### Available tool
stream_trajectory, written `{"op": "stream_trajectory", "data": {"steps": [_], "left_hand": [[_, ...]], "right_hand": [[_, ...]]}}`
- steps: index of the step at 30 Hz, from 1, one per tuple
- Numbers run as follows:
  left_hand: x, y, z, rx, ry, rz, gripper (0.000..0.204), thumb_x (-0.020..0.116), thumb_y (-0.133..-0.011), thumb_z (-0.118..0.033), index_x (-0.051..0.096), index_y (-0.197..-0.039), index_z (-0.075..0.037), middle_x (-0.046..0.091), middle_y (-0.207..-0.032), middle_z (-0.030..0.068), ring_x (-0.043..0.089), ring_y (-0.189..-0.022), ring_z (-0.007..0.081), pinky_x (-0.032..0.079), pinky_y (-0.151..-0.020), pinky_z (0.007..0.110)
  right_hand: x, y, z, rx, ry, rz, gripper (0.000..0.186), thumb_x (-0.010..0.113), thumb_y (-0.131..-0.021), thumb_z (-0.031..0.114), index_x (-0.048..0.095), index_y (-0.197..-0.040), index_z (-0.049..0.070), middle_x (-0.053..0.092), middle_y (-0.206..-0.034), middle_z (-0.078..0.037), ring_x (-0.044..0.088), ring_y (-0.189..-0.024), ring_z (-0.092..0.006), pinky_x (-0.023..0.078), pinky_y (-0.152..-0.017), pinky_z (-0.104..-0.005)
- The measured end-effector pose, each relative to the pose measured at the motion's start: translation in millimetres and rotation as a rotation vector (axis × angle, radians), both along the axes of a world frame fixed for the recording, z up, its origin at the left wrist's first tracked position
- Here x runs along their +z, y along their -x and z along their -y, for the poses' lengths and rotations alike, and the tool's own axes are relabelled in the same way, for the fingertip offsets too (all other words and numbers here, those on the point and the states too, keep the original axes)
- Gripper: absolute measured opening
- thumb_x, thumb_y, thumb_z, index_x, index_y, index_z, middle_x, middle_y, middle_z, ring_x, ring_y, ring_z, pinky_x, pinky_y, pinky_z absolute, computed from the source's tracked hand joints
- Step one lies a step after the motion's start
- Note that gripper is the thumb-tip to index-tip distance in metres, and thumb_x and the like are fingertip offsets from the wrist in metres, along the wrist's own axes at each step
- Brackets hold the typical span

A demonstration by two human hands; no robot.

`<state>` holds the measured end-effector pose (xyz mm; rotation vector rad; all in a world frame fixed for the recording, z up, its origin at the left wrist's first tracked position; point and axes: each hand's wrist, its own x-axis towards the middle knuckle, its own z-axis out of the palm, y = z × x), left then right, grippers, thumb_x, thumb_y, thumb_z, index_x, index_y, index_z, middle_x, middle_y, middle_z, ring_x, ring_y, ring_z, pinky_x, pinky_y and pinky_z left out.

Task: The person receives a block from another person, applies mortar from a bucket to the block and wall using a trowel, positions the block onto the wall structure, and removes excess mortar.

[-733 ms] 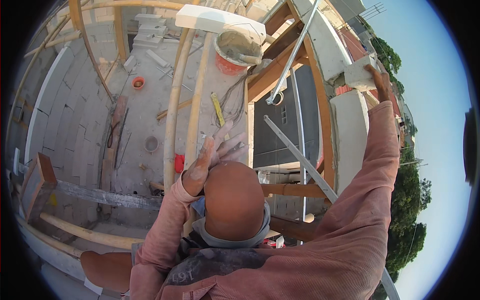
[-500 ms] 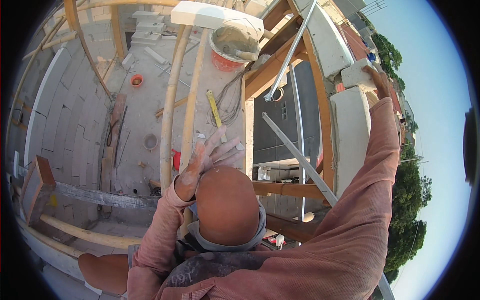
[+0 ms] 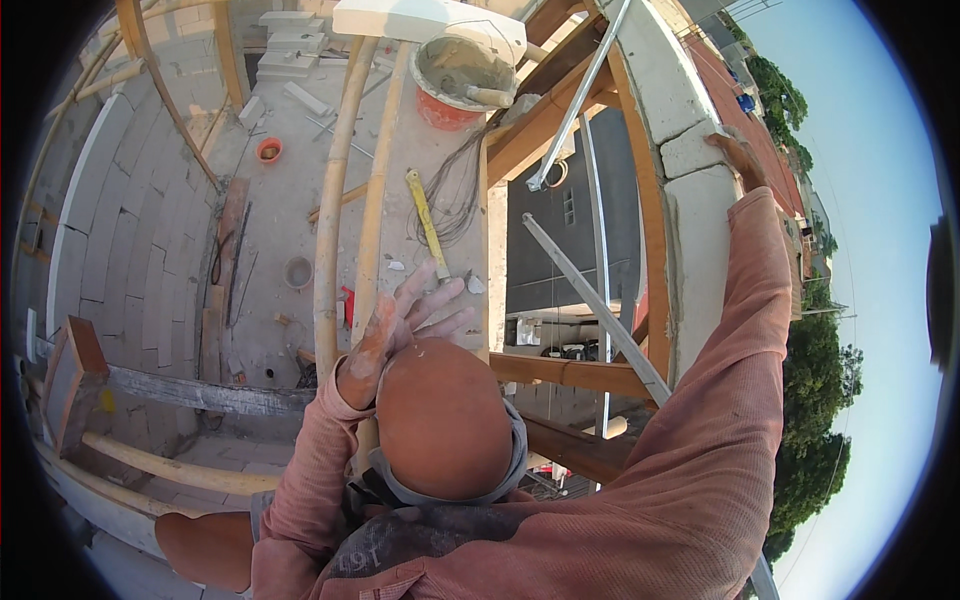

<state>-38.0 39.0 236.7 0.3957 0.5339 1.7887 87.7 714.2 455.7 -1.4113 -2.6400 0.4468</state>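
Note:
My left hand [image 3: 410, 310] is dusty, fingers spread and holding nothing, beside a bare, rounded knee [image 3: 440, 415] at the lower centre. My right arm reaches to the upper right, where my right hand [image 3: 738, 152] grips the outer edge of a pale block [image 3: 685, 148]. That block sits in the wall row between a longer block [image 3: 700, 230] below it and another [image 3: 665, 80] above, with a narrow joint visible. A slanting metal bar [image 3: 590, 300] runs inside the wall beside my right arm.
A red bucket [image 3: 450, 110] of grey mix, a yellow tool [image 3: 425, 215] and wire lie on the platform ahead. Bamboo poles [image 3: 365, 180], timber beams [image 3: 535, 370] and an opening down to a lower level are around me. Stacked blocks [image 3: 290, 45] are at the back left; rooftops and trees are outside right.
The block in my right hand has come down and left into line with the wall row, closing the gap there. The whole view has shifted slightly; my left hand remains spread.

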Motion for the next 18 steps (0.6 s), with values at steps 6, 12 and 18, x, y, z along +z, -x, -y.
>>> {"op": "stream_trajectory", "data": {"steps": [6,12,18], "left_hand": [[2.6,-0.6,-3.4,-0.005,0.012,-0.007,0.093,0.033,-0.094,-0.075,0.005,-0.16,-0.016,0.022,-0.161,0.0193,0.031,-0.146,0.0364,0.027,-0.118,0.048],[-5.1,2.5,-2.5,-0.011,0.024,-0.012,0.094,0.034,-0.094,-0.075,0.005,-0.161,-0.017,0.021,-0.162,0.0191,0.03,-0.146,0.0364,0.026,-0.118,0.049],[-4.6,1.6,-10.2,-0.026,-0.015,-0.002,0.094,0.033,-0.094,-0.076,0.005,-0.161,-0.016,0.021,-0.161,0.0208,0.032,-0.145,0.0397,0.027,-0.117,0.05]], "right_hand": [[-0.2,-1.2,3.8,-0.015,-0.03,0.029,0.075,0.073,-0.077,0.048,0.056,-0.135,0.004,0.064,-0.124,-0.012,0.06,-0.113,-0.0256,0.043,-0.099,-0.0382],[-6.1,7.7,34.4,-0.059,-0.022,0.06,0.092,0.071,-0.079,0.057,0.042,-0.15,0.007,0.051,-0.144,-0.016,0.047,-0.133,-0.0311,0.033,-0.111,-0.0441],[33.3,-25.3,2.1,0.061,0.222,0.116,0.097,0.069,-0.08,0.062,0.033,-0.155,0.013,0.039,-0.154,-0.02,0.031,-0.145,-0.0374,0.024,-0.116,-0.0568]]}}
